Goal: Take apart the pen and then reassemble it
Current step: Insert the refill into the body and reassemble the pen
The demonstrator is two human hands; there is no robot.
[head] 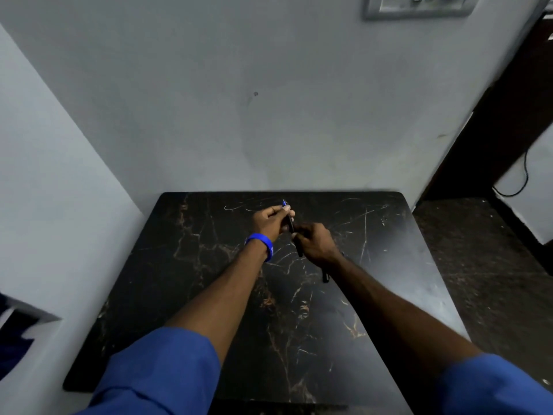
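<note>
- Blue sleeves [155,375] cover both upper forearms at the near edge of the view, one at the lower left and one at the lower right.
- Both bare forearms reach away from the camera over a black marble-patterned table [209,295] with pale and brownish veins, which stands against a grey wall [239,100].
- On the left wrist sits a blue wristband [261,245].
- The left hand [270,221] is curled closed over the far part of the table, its fingertips pinching the far end of a dark pen barrel [291,223].
- A small blue piece [284,203] pokes out just beyond the left fingertips; whether it is the pen's tip or a refill cannot be told.
- The right hand [314,242] is closed around the near end of the same pen, just right of the left hand, the two hands almost touching.
- A thin dark length of the pen [299,250] juts out of the right fist toward the camera, above the tabletop.
- A separate short dark part [325,277] lies on the table just beside the right wrist; it is too small to identify.
- High on the wall at the far right is a switch plate [419,6], and a black cable [522,178] hangs at the right edge.
</note>
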